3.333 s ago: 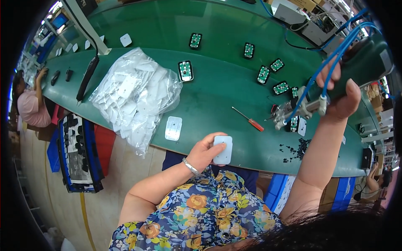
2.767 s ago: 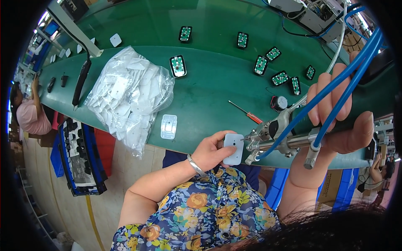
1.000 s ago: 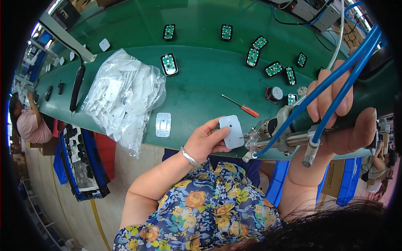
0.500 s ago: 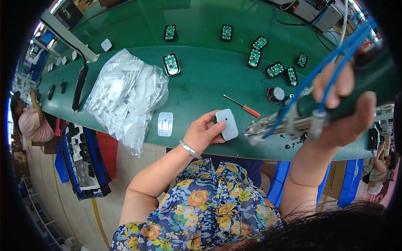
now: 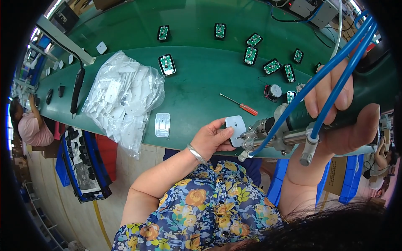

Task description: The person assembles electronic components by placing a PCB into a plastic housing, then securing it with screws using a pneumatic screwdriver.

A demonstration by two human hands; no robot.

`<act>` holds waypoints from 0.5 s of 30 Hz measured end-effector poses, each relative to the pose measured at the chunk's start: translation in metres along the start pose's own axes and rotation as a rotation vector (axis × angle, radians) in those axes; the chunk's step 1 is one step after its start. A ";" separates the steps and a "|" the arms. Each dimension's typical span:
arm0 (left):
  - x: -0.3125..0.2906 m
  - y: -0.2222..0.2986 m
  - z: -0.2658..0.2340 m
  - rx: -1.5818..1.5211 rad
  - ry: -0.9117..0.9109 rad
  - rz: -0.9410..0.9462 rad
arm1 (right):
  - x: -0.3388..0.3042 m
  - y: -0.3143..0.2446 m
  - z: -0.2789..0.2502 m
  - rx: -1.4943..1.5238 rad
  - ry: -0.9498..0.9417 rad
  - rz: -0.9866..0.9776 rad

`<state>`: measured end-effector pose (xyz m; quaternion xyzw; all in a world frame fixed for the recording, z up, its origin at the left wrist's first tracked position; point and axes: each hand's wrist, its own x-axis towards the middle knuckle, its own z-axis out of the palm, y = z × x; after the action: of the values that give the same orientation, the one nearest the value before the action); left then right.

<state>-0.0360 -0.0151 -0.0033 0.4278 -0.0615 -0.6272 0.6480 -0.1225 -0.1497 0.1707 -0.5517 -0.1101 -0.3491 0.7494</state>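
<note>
Driver (image 5: 295,137) nose brought up to the white cover (image 5: 238,126); a gap separated them half a second ago.
Green counter (image 5: 192,100); clear bag (image 5: 125,96) of white plates, left; driver, blue-hosed, right hand (image 5: 343,140) wrapped around its body; white cover, clamped between thumb and fingers of left hand (image 5: 212,138), over counter's near edge, contact with driver unclear; circuit boards (image 5: 166,65) in black housings, scattered beyond.

l grip (image 5: 212,139) pinched w/ thumb (image 5: 226,133) atop, l elbow (image 5: 135,190) bent, r grip (image 5: 344,103) curled
</note>
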 end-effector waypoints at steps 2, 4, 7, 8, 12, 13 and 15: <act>0.000 -0.001 -0.001 -0.032 -0.037 0.003 | 0.000 0.001 0.001 0.005 -0.012 -0.002; -0.002 0.000 0.000 -0.036 -0.034 -0.001 | 0.001 0.002 0.001 0.010 -0.024 -0.002; -0.004 0.002 0.002 -0.054 -0.032 -0.008 | 0.007 -0.005 -0.008 -0.122 -0.202 0.031; -0.004 0.002 0.002 -0.067 -0.035 -0.009 | 0.005 -0.004 -0.005 -0.122 -0.202 0.031; -0.005 0.004 0.007 -0.056 -0.038 0.015 | 0.002 -0.003 0.000 -0.004 -0.001 0.000; -0.005 0.002 0.005 -0.054 -0.021 0.019 | 0.004 -0.001 -0.001 0.004 0.003 0.018; -0.007 0.002 0.001 -0.055 0.001 0.026 | 0.005 0.009 -0.005 0.009 -0.056 0.004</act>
<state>-0.0364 -0.0098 0.0012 0.4094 -0.0494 -0.6199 0.6675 -0.1140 -0.1553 0.1651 -0.5581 -0.1314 -0.3315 0.7492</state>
